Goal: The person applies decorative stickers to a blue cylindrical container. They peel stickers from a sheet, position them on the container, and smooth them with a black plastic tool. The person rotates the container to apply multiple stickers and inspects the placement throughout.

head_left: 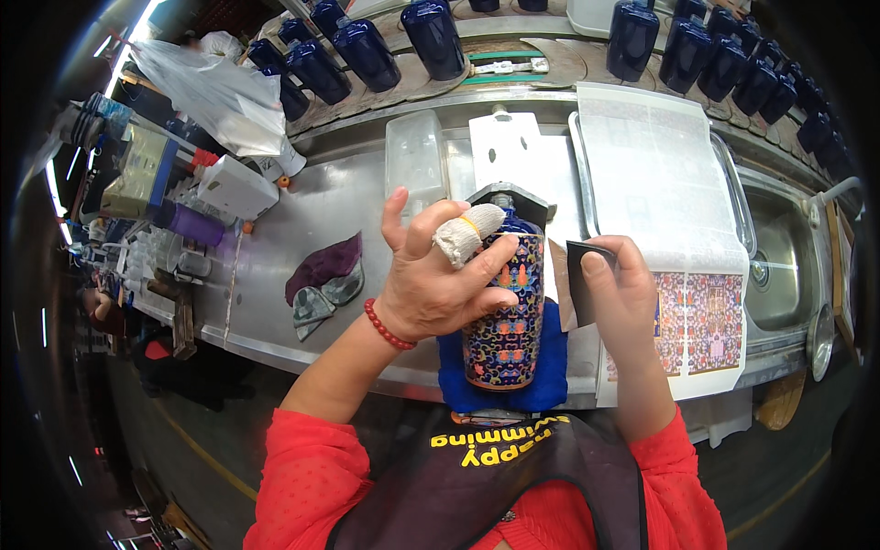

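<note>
I judge the bottle [502, 344] mostly wrapped, left hand [417, 286] spread against it, right hand [625, 289] pinching black card [577, 275], plain bottles [367, 55] remaining at eleven o'clock.

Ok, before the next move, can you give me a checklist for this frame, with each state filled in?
1. Blue cloth under the patterned bottle: ok.
2. Left hand on the bottle: ok, at its upper half.
3. Right hand gripping the dark flat tool: ok.
4. Dark flat tool apart from the bottle: ok, a gap shows.
5. Pattern smooth beneath the left hand: cannot tell, hidden.
6. Printed sheet fully visible: not ok, the right hand covers part.
</note>
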`<state>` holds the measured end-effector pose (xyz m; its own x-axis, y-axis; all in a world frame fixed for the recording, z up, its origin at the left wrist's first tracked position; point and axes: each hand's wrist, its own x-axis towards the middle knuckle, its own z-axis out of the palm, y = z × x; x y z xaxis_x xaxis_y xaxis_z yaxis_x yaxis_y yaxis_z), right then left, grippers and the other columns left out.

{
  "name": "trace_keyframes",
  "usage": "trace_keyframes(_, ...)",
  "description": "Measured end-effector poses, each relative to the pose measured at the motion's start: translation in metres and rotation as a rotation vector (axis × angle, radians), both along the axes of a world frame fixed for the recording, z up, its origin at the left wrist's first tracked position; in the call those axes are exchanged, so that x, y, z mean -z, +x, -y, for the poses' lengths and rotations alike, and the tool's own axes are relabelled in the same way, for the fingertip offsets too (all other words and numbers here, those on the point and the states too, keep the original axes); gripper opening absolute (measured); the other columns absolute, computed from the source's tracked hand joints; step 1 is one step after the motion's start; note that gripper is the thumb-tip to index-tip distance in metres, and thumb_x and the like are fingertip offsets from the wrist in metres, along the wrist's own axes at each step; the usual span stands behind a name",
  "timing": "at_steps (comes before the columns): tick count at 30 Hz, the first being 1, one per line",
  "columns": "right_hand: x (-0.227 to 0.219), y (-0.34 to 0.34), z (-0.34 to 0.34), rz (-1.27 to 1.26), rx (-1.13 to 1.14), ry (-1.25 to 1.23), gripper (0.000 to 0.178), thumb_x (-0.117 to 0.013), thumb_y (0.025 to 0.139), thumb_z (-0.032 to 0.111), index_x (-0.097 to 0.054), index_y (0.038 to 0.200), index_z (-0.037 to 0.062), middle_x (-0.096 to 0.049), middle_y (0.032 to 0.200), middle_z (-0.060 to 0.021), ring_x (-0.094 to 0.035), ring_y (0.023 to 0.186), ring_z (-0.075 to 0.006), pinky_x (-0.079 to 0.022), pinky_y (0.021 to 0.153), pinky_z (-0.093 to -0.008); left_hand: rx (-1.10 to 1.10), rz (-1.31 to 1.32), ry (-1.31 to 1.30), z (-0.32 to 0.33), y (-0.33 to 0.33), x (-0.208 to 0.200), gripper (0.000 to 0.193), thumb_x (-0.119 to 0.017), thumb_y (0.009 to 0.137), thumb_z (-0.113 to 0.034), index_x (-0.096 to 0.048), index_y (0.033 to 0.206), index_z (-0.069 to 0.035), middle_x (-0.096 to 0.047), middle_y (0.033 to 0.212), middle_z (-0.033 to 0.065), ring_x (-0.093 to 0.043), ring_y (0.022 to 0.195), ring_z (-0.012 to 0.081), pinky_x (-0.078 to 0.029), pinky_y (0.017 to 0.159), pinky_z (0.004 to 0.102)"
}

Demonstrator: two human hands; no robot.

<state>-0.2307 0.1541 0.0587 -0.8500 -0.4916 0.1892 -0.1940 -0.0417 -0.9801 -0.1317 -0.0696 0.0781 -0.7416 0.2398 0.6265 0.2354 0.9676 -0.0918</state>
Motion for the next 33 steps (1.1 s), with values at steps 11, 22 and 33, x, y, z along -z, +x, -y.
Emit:
trace_keyframes(11,-0.009,-0.006,0.008,-0.463,0.013,0.158,0.031,-0.058,0.098,-0.001,-0.062,0.129,0.0003,-0.067,0.117,-0.0170,-0.066,0.101,-0.0266,-0.053,0.087,-0.0346,-0.030,0.020,0.091,-0.001,0.006,0.002,0.052,-0.055,0.096,-0.062,-0.076,0.112,-0.018,-0.069,0.113,0.0016,-0.047,0.122,0.0245,-0.010,0.119,0.0605)
trace_keyframes(22,-0.008,-0.007,0.023,-0.733,-0.143,0.328,0.054,-0.055,0.084,-0.015,-0.068,0.131,0.0089,-0.056,0.141,-0.0193,-0.055,0.125,-0.0381,-0.046,0.105,-0.0444,-0.027,0.012,0.101,0.000,0.006,0.003,0.052,-0.056,0.095,-0.062,-0.076,0.113,-0.018,-0.070,0.113,0.0016,-0.049,0.120,0.0253,-0.011,0.119,0.0603)
trace_keyframes(33,-0.007,-0.011,0.023,-0.744,-0.113,0.302,0.051,-0.057,0.082,-0.015,-0.071,0.125,0.0090,-0.059,0.137,-0.0174,-0.055,0.124,-0.0370,-0.047,0.103,-0.0432,-0.008,0.011,0.124,-0.001,0.002,0.002,0.050,-0.057,0.095,-0.061,-0.076,0.111,-0.018,-0.070,0.113,0.0023,-0.049,0.121,0.0251,-0.011,0.118,0.0609)
